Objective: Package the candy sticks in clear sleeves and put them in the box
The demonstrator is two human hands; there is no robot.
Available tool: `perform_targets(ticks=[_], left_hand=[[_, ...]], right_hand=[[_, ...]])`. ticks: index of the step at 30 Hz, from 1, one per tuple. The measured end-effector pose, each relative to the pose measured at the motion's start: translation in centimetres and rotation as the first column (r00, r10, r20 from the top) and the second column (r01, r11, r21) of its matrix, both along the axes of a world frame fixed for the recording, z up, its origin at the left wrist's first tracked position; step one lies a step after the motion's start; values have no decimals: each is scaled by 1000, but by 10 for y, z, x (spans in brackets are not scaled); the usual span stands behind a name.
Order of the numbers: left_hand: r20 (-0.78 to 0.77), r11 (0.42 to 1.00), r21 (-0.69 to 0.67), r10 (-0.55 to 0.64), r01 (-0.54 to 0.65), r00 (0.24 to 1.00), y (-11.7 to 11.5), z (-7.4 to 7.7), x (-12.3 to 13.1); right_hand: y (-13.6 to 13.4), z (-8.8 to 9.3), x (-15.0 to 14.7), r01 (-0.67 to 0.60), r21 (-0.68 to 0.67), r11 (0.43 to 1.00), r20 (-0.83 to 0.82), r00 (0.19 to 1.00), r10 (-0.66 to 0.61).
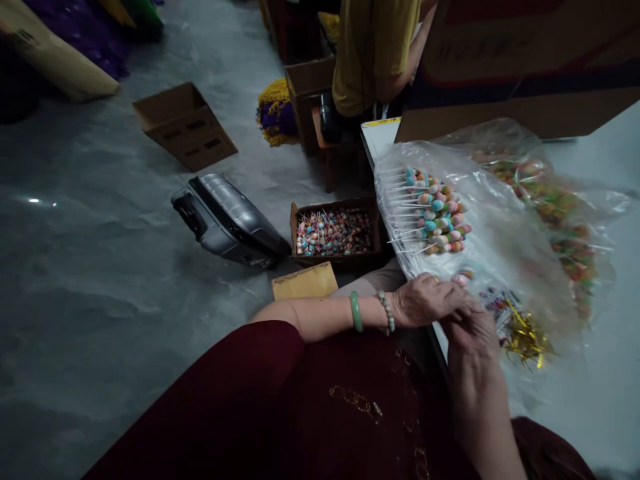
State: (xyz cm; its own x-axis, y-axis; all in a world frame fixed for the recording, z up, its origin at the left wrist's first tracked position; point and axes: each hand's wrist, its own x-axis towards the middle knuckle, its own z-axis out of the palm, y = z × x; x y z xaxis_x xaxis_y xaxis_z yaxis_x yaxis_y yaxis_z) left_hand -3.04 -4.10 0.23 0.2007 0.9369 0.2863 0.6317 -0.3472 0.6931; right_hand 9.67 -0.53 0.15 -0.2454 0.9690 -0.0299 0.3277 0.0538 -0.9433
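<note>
My left hand (427,300), with a green bangle and a bead bracelet on its wrist, is closed at the near edge of the white table (610,373). My right hand (473,333) meets it, fingers pinched. Between them they grip a small pastel candy on a stick (464,275), mostly hidden by the fingers. Just beyond lies a row of colourful candy sticks (435,210) on a clear plastic sheet (500,227). Gold twist ties (525,337) and printed wrappers lie right of my hands.
A cardboard box of loose candy sticks (334,232) stands on the grey floor beside a silver suitcase (225,220). An open carton (183,123) lies farther left. A person in a yellow shirt (373,53) sits beyond the table. A big cardboard box (525,67) stands on the table's far side.
</note>
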Motion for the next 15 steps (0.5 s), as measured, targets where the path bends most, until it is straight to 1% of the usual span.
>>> perform_targets(ticks=[1,2,3,4,5,6,7,8,9,10,11,12,13,14,15], left_hand=[[165,996,-86,32,-18,986,1,-9,-3],[342,976,-216,104,-30,934,1,-18,-6],[505,927,-374,185,20,843,2,-27,-10],[638,841,-518,259,156,725,1,-34,-15],[744,719,-590,306,368,595,1,-41,-20],[826,557,-560,316,613,467,-1,-47,-24],[876,385,-467,320,796,360,-3,-52,-29],[898,251,-385,323,888,298,-5,-55,-34],[902,152,-353,315,923,293,-8,-57,-38],[894,122,-381,300,916,332,-10,-57,-43],[875,142,-448,271,883,401,-12,-56,-48],[847,245,-525,248,815,471,-14,-53,-54],[816,374,-575,208,727,539,-15,-49,-60],[787,484,-583,137,653,601,-15,-44,-67],[762,521,-571,49,634,646,-15,-38,-73]], right_hand=[[-1,-4,-4,-18,-12,1000,-49,999,17],[-3,-8,-6,-19,0,1000,-91,996,19],[-6,-12,-7,-9,38,999,-110,994,13],[-10,-15,-5,15,94,995,-109,994,-5],[-13,-18,-3,44,162,986,-84,996,-31],[-17,-20,1,73,229,971,-44,997,-65],[-20,-21,6,85,279,956,3,996,-89],[-23,-22,10,65,292,954,58,995,-85],[-25,-22,13,21,258,966,110,993,-51],[-27,-22,15,-31,177,984,143,990,6],[-28,-23,15,-91,55,994,151,985,82],[-30,-24,15,-138,-84,987,117,982,147],[-30,-25,13,-178,-225,958,40,981,191],[-31,-27,10,-209,-304,930,-12,976,215],[-32,-29,6,-245,-379,892,-78,969,233]])
